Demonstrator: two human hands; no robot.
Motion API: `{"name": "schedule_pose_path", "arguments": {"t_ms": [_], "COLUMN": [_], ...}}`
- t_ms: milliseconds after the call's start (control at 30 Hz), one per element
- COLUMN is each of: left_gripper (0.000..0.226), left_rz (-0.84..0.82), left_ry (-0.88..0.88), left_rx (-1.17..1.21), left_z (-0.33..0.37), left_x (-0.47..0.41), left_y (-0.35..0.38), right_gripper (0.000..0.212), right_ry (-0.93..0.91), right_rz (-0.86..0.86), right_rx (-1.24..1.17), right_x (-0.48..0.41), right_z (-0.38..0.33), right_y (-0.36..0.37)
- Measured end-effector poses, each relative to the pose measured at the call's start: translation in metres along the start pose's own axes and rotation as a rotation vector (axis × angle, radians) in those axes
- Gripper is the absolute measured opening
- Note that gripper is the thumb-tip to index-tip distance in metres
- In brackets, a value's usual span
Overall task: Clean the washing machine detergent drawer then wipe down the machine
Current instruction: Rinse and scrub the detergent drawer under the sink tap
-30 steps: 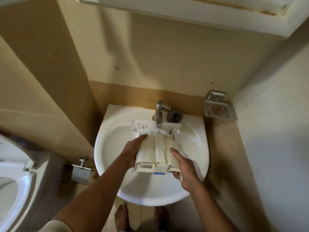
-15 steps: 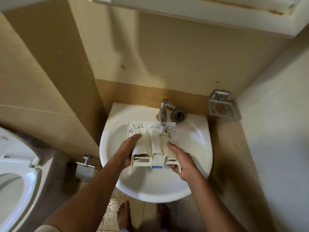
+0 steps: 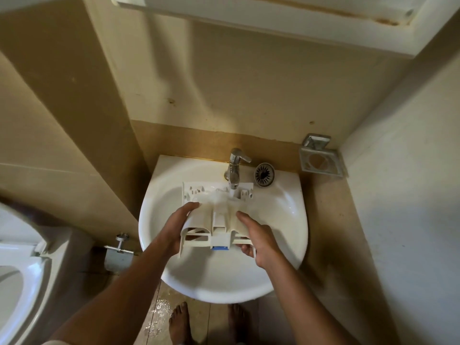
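Note:
The white plastic detergent drawer (image 3: 217,215) lies upside down over the white basin (image 3: 281,220), its far end under the chrome tap (image 3: 235,168). Water runs from the tap onto the drawer's far part. A small blue tab shows at the drawer's near end. My left hand (image 3: 174,230) grips the drawer's left side. My right hand (image 3: 258,237) grips its right side, fingers curled under the near corner.
A round metal drain strainer (image 3: 264,174) rests on the basin rim right of the tap. A metal soap holder (image 3: 319,160) is fixed to the right wall, a toilet (image 3: 15,282) stands at left, a paper holder (image 3: 117,252) beside it. Wet floor and bare feet (image 3: 181,322) lie below.
Water now flows from the tap onto the drawer's far end. The view has shifted slightly; both hands keep their grip on the drawer in about the same place.

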State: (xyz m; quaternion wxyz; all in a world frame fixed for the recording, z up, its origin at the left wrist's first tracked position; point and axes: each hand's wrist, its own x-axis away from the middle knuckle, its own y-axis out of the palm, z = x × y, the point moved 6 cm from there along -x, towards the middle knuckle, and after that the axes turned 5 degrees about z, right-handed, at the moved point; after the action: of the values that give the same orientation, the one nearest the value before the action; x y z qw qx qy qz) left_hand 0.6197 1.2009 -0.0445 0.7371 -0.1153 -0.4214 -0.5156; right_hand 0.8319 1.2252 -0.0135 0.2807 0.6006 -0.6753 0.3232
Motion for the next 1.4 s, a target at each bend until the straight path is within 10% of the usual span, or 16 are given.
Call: {"name": "schedule_pose_path", "arguments": {"t_ms": [1400], "left_gripper": [0.030], "left_rz": [-0.130], "left_ry": [0.039], "left_rx": [-0.388], "left_z": [-0.020], "left_x": [0.019], "left_y": [0.080], "right_gripper": [0.041], "right_ry": [-0.190], "right_rz": [0.120], "right_rx": [0.131], "right_x": [0.025], "right_z": [0.026], "right_y": [-0.087]}}
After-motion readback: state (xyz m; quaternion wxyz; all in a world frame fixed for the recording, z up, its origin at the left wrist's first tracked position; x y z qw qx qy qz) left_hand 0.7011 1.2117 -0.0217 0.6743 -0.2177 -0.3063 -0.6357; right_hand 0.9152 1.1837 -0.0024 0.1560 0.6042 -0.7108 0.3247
